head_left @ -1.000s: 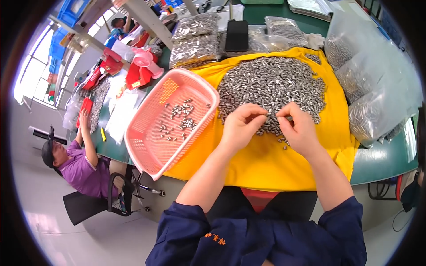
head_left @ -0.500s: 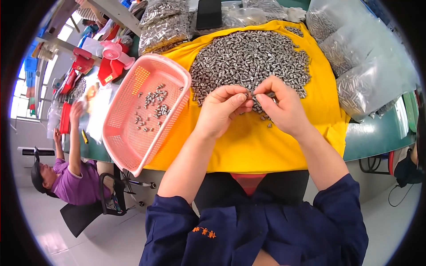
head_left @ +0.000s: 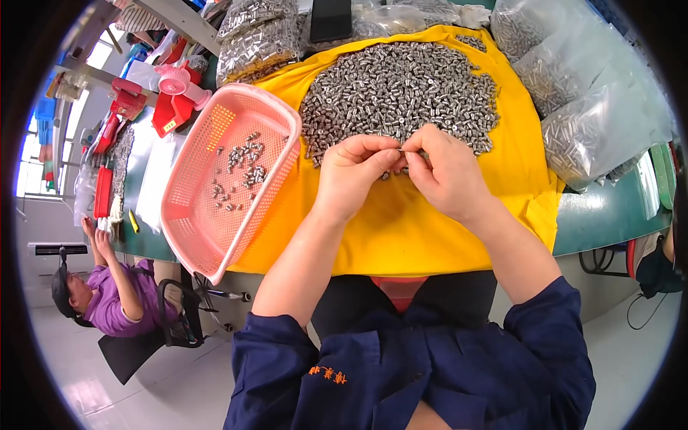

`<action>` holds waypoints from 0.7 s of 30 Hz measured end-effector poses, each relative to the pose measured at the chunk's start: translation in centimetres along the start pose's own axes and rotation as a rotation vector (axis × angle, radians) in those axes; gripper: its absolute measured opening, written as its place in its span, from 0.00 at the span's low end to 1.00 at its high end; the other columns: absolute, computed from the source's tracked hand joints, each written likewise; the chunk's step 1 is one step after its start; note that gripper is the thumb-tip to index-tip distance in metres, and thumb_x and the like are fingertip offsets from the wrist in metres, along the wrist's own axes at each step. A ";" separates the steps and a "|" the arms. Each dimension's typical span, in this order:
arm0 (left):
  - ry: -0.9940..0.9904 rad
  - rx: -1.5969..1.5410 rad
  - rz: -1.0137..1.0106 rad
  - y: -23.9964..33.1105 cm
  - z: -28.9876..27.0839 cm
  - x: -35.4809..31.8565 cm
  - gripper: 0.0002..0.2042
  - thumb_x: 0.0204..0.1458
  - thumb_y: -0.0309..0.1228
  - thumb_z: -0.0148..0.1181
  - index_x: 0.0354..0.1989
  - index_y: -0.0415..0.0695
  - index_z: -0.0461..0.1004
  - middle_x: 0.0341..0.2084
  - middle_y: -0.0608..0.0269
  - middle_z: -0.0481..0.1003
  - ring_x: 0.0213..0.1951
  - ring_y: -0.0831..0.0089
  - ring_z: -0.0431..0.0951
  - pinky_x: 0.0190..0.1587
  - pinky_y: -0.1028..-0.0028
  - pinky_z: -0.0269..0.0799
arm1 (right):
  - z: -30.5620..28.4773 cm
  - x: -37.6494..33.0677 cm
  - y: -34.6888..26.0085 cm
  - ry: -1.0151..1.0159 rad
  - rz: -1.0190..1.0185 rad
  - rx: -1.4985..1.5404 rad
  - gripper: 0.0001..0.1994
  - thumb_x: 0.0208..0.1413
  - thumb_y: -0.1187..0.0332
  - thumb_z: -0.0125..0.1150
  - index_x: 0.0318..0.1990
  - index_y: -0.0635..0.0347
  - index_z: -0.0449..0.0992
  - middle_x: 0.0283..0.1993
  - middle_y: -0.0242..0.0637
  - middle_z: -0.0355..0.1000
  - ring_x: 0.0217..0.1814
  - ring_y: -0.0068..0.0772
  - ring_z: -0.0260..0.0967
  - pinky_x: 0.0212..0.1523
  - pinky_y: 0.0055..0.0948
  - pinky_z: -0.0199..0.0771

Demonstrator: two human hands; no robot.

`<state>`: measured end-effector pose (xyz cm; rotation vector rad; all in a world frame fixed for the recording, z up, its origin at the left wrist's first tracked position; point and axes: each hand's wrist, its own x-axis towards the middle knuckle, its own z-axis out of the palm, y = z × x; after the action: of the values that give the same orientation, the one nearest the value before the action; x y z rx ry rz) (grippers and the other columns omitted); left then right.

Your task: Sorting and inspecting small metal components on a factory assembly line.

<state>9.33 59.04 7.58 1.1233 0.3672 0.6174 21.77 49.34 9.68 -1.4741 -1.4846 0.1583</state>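
Note:
Over the near edge of a heap of small silvery metal cylinders (head_left: 401, 86), my two hands meet at the fingertips. My left hand (head_left: 351, 172) is closed, thumb and forefinger pinched on a tiny metal part mostly covered by the fingers. My right hand (head_left: 448, 172) is closed as well, its thumb and forefinger pinched against the same spot; what lies between them is too small to make out. The heap rests on a yellow cloth (head_left: 344, 244). Left of my hands, a pink perforated plastic basket (head_left: 190, 193) holds several similar metal cylinders (head_left: 246, 156).
Clear bags of metal parts (head_left: 577, 132) lie along the right, and more bags (head_left: 261, 43) are stacked at the back left. A black phone (head_left: 331, 20) lies at the back. At far left, a person in purple (head_left: 125, 297) sits by the green table (head_left: 588, 222), near a pink fan (head_left: 175, 80).
My fingertips have drawn closer together, hiding the small part seen between them before. The view has shifted slightly. The co-worker's raised arm has come down toward the table edge.

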 end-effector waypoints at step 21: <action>0.202 1.449 0.298 4.7 -1.0 -4.4 0.06 0.40 0.26 0.57 0.28 0.40 0.73 0.27 0.58 0.73 0.30 0.63 0.74 0.34 0.72 0.68 | -1.5 0.6 1.5 0.072 0.369 0.616 0.02 0.50 0.73 0.49 0.32 0.60 0.67 0.25 0.22 0.61 0.24 0.09 0.52 0.22 0.12 0.53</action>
<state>4.02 58.41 11.36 2.5360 0.8917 0.7133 23.95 49.41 9.68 -1.2059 -0.9658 0.7122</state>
